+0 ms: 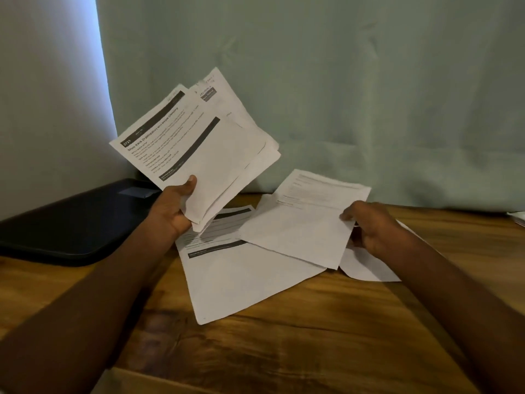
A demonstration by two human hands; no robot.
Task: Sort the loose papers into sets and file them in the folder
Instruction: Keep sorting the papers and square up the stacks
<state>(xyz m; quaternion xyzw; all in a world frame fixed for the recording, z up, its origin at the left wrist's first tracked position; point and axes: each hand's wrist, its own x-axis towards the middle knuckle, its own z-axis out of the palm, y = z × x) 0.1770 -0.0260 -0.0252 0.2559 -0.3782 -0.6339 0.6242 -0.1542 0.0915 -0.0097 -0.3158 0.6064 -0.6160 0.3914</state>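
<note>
My left hand [173,207] grips a fanned stack of printed papers [199,140] by its lower corner and holds it tilted above the table. My right hand [369,227] pinches the right edge of a white sheet [298,231], which is lifted slightly off the pile. Under it lie more loose sheets: one with dark bars [235,274] toward me, another [321,186] behind, and one [366,265] beneath my right wrist. A dark folder [71,226] lies shut at the left, behind my left forearm.
The wooden table [312,342] runs up to a pale green curtain [341,95] at the back. A small white object [518,217] shows at the right edge. Bright light falls along the curtain's left side.
</note>
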